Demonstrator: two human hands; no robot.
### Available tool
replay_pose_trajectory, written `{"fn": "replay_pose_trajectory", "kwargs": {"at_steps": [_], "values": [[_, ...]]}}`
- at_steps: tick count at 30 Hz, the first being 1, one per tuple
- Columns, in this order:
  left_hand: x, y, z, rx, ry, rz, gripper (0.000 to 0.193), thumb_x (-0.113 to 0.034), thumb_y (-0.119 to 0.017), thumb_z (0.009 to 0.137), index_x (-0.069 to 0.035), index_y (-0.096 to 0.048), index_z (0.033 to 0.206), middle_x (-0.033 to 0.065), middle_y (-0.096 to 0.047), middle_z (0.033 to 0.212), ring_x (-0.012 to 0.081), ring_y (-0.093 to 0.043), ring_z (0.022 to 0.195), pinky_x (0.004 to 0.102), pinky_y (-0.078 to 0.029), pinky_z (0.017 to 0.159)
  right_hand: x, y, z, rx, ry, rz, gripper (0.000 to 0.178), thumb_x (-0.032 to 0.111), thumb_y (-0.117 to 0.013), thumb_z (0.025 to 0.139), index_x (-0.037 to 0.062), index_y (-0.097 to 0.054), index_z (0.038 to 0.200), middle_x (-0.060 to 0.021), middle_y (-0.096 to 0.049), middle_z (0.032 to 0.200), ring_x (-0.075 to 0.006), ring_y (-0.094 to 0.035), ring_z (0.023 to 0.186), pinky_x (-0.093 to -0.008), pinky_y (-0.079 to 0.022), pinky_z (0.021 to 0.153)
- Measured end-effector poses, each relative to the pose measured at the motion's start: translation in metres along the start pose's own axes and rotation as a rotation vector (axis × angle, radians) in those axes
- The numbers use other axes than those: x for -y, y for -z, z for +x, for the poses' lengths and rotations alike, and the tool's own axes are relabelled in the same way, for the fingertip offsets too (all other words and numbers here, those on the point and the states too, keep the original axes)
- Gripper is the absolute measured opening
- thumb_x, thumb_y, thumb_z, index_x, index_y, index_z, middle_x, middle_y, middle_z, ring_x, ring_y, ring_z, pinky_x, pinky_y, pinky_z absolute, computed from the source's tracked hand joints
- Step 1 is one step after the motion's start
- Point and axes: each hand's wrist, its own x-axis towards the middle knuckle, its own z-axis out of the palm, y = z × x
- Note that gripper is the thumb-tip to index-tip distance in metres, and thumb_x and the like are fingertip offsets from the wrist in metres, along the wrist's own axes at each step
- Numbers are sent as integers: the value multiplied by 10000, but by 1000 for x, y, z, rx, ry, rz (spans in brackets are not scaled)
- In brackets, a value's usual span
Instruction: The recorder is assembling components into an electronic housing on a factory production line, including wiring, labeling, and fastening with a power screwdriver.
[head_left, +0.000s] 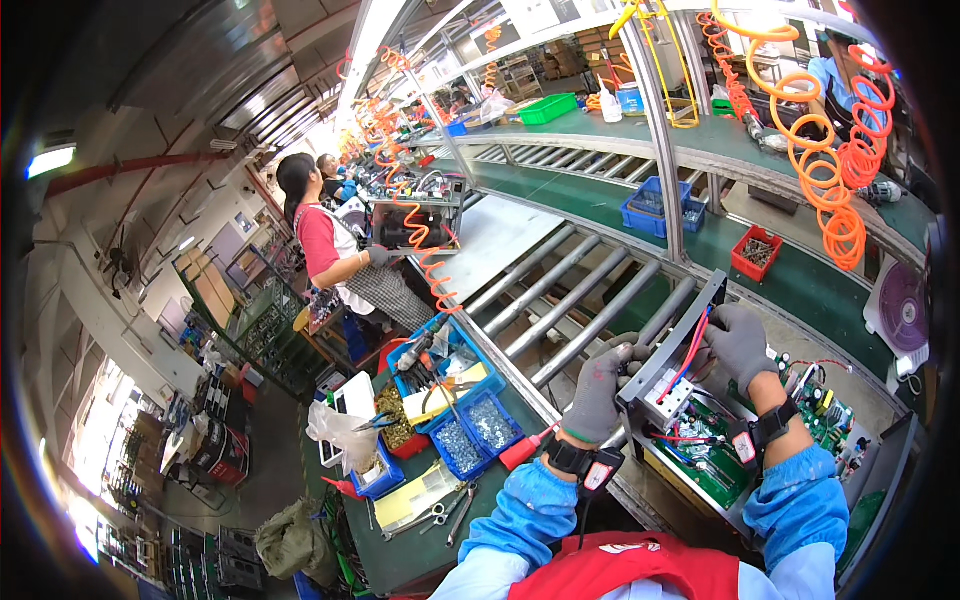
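Note:
A long dark-grey metal panel [678,345] is tilted up at the left edge of an opened electronic unit. My left hand [597,395], in a grey glove, has its fingers bent round the panel's outer side near the lower end. My right hand [740,345], also gloved, is curled at the panel's inner side beside red and blue wires [694,355]; its fingertips are partly hidden, so what it pinches is unclear. Below the hands lie green circuit boards [715,455] with wires and components. A white connector block [672,405] sits by the panel's lower end.
A roller conveyor [570,300] runs ahead. At left a green-topped bench [415,555] carries blue screw bins [460,447], scissors [437,514] and hand tools. A red bin [757,252] stands ahead; orange coiled hoses [815,170] hang at right. A co-worker [325,240] stands further along.

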Motion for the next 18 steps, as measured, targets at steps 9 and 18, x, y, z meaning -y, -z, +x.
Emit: {"fn": "replay_pose_trajectory", "kwargs": {"at_steps": [9, 18], "values": [[-5, -6, -4, -12, 10, 26, 329, -133, -504, 945, -6, -494, 1248, 80, -666, 995, 50, -586, 701, 182, -516, 621, -3, 0, 3, 100, -109, 4, 251, 254, -609, 813, 25, -690, 877, -209, -666, 793, -357, -647, 743, -425, -504, 704], [-5, -5, -3, -39, 20, 69, 312, -127, -507, 943, -15, -526, 1233, 66, -671, 983, 50, -601, 704, 184, -522, 629, -9, -1, 4, 125, -185, 231, 238, 211, -634, 814, -5, -697, 890, -162, -674, 741, -255, -660, 675, -370, -512, 643]]}}
